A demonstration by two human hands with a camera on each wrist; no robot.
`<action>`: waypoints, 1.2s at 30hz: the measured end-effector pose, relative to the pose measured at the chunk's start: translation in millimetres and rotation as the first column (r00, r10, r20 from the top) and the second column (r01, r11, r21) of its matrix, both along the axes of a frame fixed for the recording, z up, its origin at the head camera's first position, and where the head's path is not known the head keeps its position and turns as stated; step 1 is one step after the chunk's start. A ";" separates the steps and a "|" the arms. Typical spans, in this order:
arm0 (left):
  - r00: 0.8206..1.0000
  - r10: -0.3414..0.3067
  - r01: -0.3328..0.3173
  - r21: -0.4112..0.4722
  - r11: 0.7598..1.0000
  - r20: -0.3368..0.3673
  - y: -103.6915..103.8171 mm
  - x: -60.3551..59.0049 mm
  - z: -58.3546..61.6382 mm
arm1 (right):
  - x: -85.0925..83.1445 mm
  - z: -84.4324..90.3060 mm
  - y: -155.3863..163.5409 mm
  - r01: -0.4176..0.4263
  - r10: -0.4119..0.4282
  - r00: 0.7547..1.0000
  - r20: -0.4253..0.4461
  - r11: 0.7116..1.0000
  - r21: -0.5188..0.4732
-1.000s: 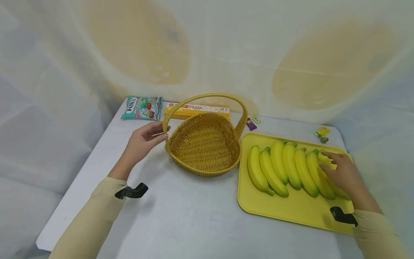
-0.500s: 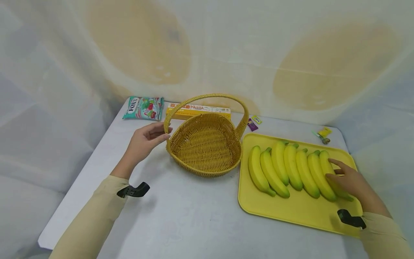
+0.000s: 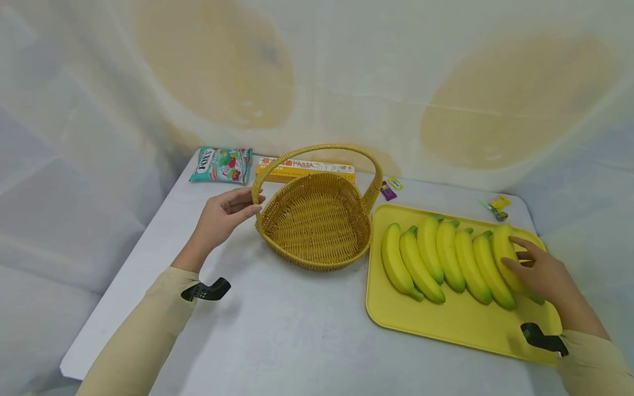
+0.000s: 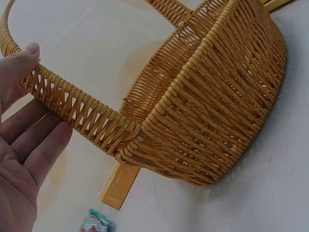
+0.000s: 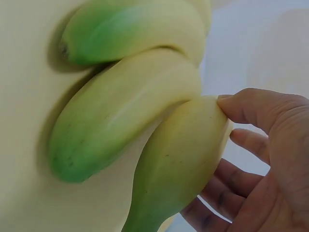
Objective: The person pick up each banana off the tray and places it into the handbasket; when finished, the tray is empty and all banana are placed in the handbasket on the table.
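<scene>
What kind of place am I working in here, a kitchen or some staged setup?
Most likely a staged recording setup, not a kitchen: a white table draped round with white sheeting, and props laid out, a wicker basket, a tray of bananas and a pasta box.

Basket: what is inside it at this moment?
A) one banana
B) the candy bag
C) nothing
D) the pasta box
C: the basket shows only its bare woven bottom, while the bananas all lie on the tray.
</scene>
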State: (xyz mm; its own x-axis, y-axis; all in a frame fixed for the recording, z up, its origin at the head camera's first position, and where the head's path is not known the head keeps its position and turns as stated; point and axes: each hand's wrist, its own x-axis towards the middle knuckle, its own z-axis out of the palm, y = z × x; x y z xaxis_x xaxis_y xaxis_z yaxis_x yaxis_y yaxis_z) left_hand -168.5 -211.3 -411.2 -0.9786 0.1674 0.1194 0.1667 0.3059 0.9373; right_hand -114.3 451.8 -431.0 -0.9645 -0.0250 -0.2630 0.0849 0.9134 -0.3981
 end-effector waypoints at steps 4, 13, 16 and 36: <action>1.000 0.009 -0.009 0.010 1.000 0.005 -0.3 0.1 -0.4 | -0.6 8.2 -16.3 -0.033 0.032 0.999 -0.042 0.999 -0.019; 1.000 0.009 -0.009 0.004 1.000 0.002 -0.3 0.0 -1.4 | 1.8 26.1 -66.5 -0.129 0.122 0.988 -0.091 0.989 -0.076; 1.000 0.004 -0.004 0.010 1.000 -0.004 -0.4 -0.2 -1.8 | 2.2 30.4 -81.9 -0.164 0.155 0.983 -0.097 0.982 -0.089; 1.000 0.007 -0.007 0.019 1.000 -0.021 1.4 -0.3 -1.6 | -6.4 65.0 -176.2 -0.405 0.385 0.913 -0.132 0.894 -0.192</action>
